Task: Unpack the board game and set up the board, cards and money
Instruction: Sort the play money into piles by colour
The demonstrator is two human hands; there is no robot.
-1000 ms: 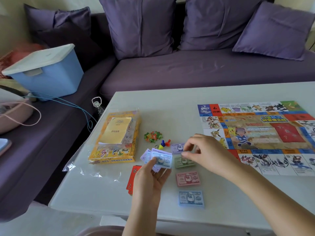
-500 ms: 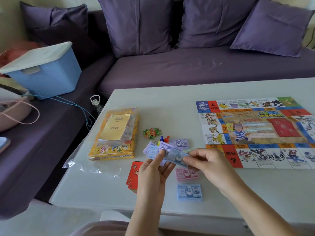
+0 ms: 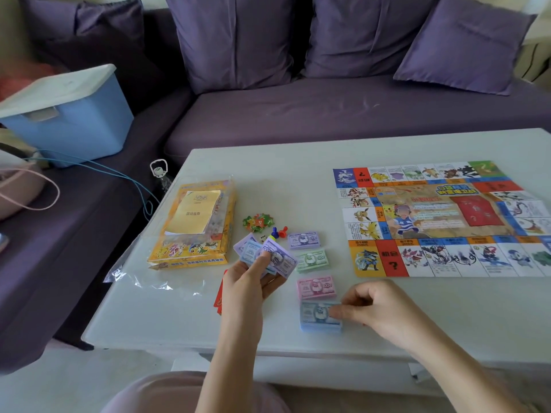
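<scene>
Your left hand [image 3: 247,281] grips a fan of play notes [image 3: 278,259], thumb across the front and fingers curled behind, held up just left of the money piles. Your right hand [image 3: 381,308] lies low over the table [image 3: 298,180], fingers curled, with thumb and forefinger tips pinched on the right end of the blue pile [image 3: 314,317].

That pile is the nearest of four. They run away from you in a column: blue, pink pile [image 3: 316,287], green pile [image 3: 311,260], purple pile [image 3: 303,239]. Each has its long side running left to right.

The fan sits left of this column, about level with the green pile, so your right hand is the one to carry each note across. The front notes look purple, so I judge the next one belongs on the far pile, a reach over pink and green. The board [image 3: 441,222] lies open to the right, apart from the piles.
</scene>
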